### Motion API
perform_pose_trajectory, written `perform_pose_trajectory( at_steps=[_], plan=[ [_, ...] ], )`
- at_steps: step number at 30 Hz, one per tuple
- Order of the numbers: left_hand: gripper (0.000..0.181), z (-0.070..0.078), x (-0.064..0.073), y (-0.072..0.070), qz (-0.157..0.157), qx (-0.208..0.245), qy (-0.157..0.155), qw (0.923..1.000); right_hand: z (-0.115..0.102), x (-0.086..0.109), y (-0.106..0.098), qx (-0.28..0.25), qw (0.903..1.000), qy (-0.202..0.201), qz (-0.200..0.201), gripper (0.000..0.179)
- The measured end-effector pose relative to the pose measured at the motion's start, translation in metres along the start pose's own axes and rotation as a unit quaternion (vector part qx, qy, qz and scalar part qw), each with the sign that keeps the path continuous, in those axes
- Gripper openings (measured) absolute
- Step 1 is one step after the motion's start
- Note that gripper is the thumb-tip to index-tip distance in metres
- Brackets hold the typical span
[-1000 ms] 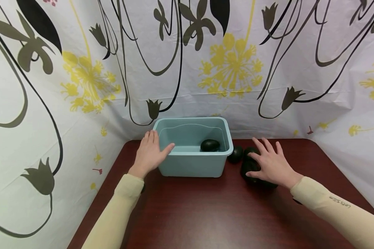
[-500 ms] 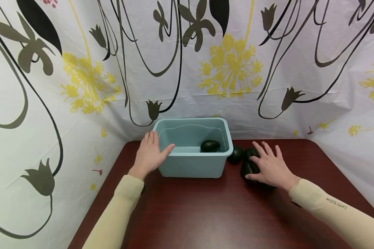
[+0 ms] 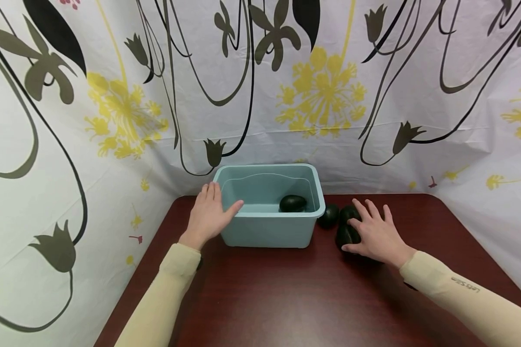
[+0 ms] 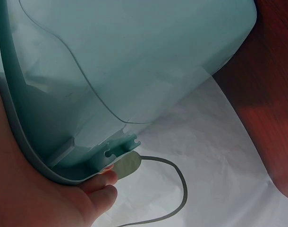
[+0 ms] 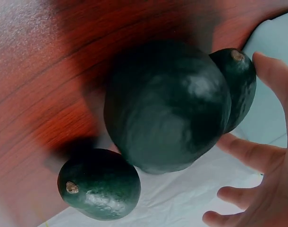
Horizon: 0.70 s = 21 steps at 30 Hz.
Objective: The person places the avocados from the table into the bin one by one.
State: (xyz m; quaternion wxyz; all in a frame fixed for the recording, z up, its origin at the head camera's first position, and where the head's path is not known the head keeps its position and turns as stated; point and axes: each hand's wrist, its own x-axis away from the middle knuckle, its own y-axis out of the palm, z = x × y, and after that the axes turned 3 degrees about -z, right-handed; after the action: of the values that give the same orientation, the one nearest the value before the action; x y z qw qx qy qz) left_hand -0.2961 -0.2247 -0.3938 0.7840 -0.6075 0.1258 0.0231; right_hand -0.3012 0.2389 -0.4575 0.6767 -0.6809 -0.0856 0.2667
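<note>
My left hand lies along the left rim of a pale blue plastic bin, with the thumb spread over the front rim; in the left wrist view its fingertips touch the outside of the rim. Inside the bin is one dark green avocado. My right hand spreads over a cluster of avocados on the table; its thumb and index finger lie to either side of one avocado. Nearer the right wrist camera is a large-looking avocado, beside another with a stem nub.
A further avocado sits against the bin's right side, and one more lies just behind the right hand's index finger. All stand on a dark red wooden table. A white patterned curtain hangs behind and along the sides.
My right hand has shifted slightly left and toward me, lower over the avocados, with thumb and index finger closer to the avocado. The left hand and the bin have stayed still.
</note>
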Motion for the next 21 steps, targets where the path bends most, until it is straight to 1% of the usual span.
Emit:
perform_pose_trajectory(
  at_steps=[7, 14, 21],
  plan=[
    [0.115, 0.001, 0.0005, -0.0013, 0.005, 0.005, 0.003, 1.0, -0.0003, 0.0006, 0.0003, 0.002, 1.0, 0.005, -0.004, 0.073],
    [0.114, 0.0013, 0.0002, -0.0014, 0.005, 0.004, 0.003, 1.0, 0.0003, 0.0028, 0.0028, 0.006, 0.9996, 0.019, -0.022, 0.076],
    [0.113, 0.0014, 0.001, -0.002, 0.008, 0.004, 0.003, 1.0, 0.0013, 0.0049, 0.0034, 0.016, 0.999, 0.036, -0.019, 0.076]
  ],
)
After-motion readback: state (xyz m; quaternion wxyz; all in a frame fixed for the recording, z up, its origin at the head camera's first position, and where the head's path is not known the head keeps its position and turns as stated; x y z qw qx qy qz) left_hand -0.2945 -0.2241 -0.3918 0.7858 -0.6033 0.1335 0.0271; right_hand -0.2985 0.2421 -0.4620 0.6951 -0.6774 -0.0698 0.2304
